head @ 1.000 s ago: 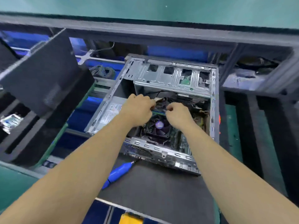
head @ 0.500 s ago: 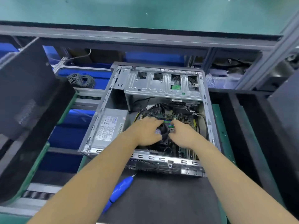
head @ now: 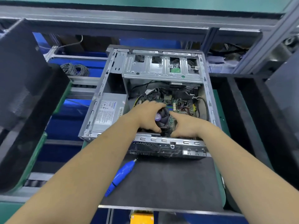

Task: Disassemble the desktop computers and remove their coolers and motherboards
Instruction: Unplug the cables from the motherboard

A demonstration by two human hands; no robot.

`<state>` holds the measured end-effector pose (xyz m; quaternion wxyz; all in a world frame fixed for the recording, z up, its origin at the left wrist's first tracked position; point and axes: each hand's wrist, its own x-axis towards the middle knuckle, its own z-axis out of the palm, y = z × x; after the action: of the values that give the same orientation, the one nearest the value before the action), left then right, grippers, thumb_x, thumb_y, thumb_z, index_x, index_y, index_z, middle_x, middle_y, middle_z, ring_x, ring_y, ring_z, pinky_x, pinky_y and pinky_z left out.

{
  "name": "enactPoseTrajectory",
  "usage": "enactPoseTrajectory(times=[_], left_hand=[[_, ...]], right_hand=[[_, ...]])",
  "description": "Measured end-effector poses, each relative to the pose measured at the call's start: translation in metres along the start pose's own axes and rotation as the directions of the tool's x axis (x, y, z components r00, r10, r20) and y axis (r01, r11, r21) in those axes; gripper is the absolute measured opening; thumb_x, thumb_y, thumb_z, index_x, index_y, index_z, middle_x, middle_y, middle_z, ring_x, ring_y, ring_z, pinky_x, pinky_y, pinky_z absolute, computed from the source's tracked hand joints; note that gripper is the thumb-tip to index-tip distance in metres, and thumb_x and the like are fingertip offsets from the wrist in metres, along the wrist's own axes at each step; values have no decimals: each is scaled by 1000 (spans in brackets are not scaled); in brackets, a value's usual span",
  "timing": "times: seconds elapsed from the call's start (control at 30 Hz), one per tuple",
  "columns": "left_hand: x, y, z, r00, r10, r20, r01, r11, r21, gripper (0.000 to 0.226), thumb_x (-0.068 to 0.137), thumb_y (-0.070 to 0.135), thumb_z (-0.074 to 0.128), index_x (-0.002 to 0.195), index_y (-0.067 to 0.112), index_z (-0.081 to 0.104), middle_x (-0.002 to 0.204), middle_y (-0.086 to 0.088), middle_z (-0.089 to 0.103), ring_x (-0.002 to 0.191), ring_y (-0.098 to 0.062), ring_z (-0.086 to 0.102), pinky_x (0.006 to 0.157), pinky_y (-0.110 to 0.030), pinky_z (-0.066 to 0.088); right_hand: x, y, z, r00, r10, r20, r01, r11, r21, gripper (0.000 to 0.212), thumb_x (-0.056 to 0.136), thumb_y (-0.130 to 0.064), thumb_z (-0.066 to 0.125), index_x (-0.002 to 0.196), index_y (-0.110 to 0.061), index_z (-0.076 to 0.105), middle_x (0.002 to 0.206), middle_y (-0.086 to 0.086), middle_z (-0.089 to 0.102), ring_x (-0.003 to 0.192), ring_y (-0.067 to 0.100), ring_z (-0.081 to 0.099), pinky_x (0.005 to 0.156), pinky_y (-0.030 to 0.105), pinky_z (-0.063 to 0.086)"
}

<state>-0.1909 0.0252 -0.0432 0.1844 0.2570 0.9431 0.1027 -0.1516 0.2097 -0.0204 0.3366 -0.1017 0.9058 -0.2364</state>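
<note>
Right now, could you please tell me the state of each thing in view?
Computer case: side open, lying flat.
Cooler: in the case, fan not spinning.
Left hand: gripping the cooler.
Right hand: beside the cooler, grip unclear.
Blue screwdriver: lying unused on the mat.

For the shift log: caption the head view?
Both hands, left and right, close around the cooler inside the open case; screwdriver on mat.

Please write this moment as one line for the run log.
stage: cooler removal | left hand: grips cooler fan | right hand: touches its right side | screwdriver: idle on mat
</note>
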Motion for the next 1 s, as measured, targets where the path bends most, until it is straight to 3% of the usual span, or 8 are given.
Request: enactPoseTrajectory(times=[0.1, 0.17, 0.27, 0.4, 0.57, 0.77, 0.93, 1.0], left_hand=[[-1, 3, -1, 1000, -7, -8, 7, 1000, 4, 106, 61, 52, 86, 150, 26, 34, 139, 0, 51, 125, -26, 47, 104, -45, 43], [-2, 3, -1, 1000, -23, -10, 23, 1000, 9, 107, 60, 53, 86, 150, 26, 33, 141, -1, 50, 125, -27, 46, 104, -44, 42], [-3, 1, -1, 999, -40, 5, 39, 997, 61, 110, 60, 55, 86, 151, 28, 30, 144, -1, 47, 128, -28, 43, 107, -44, 39], [-2, 0, 1, 999, -48, -10, 48, 996, 76, 108, 58, 59, 85, 148, 28, 32, 141, 2, 49, 126, -26, 45, 105, -44, 38], [-3, 4, 2, 998, -61, -12, 61, 997, 39, 99, 59, 58, 85, 141, 25, 38, 134, 1, 52, 118, -26, 47, 99, -43, 44], [-8, 13, 1, 996, -93, -8, 93, 993, 71, 101, 66, 56, 84, 146, 23, 34, 135, -2, 50, 122, -29, 47, 100, -45, 44], [-14, 21, 10, 996, -91, 3, 91, 995, 50, 101, 70, 53, 83, 150, 19, 31, 142, -3, 45, 129, -29, 42, 105, -44, 40], [-13, 21, 13, 997, -79, 0, 79, 995, 53, 100, 69, 56, 81, 148, 20, 32, 142, -2, 45, 129, -29, 42, 107, -44, 38]], right_hand=[[2, 3, -1, 981, 9, -195, -8, 1000, 9, 70, 88, -24, 67, 151, -19, 37, 125, 0, 61, 94, 15, 59, 81, 27, 47], [4, 2, 1, 971, -6, -239, 16, 999, 37, 62, 89, -26, 67, 146, -20, 44, 108, -3, 58, 91, 14, 51, 78, 25, 40], [6, 3, 4, 984, -20, -176, 32, 998, 62, 58, 90, -23, 65, 144, -21, 45, 85, -15, 49, 83, 12, 51, 64, 21, 38], [7, 4, 7, 988, -3, -153, 6, 1000, 24, 64, 89, -19, 61, 148, -22, 35, 80, -17, 47, 75, 7, 53, 61, 21, 39], [5, 7, 5, 986, 84, -143, -97, 992, -86, 61, 93, -27, 54, 148, -27, 28, 98, 2, 64, 84, 22, 64, 77, 44, 57], [-1, 13, 8, 979, 163, -120, -194, 923, -332, 55, 97, -36, 49, 148, -21, 32, 126, 4, 62, 108, 27, 62, 85, 41, 56], [-16, 15, 14, 974, 153, -168, -199, 931, -306, 34, 97, -35, 44, 128, -24, 52, 116, 0, 67, 97, 21, 65, 79, 37, 57], [-16, 10, 12, 955, 78, -285, -145, 964, -223, 25, 98, -30, 41, 113, -24, 61, 110, -2, 69, 90, 16, 65, 78, 38, 57]])
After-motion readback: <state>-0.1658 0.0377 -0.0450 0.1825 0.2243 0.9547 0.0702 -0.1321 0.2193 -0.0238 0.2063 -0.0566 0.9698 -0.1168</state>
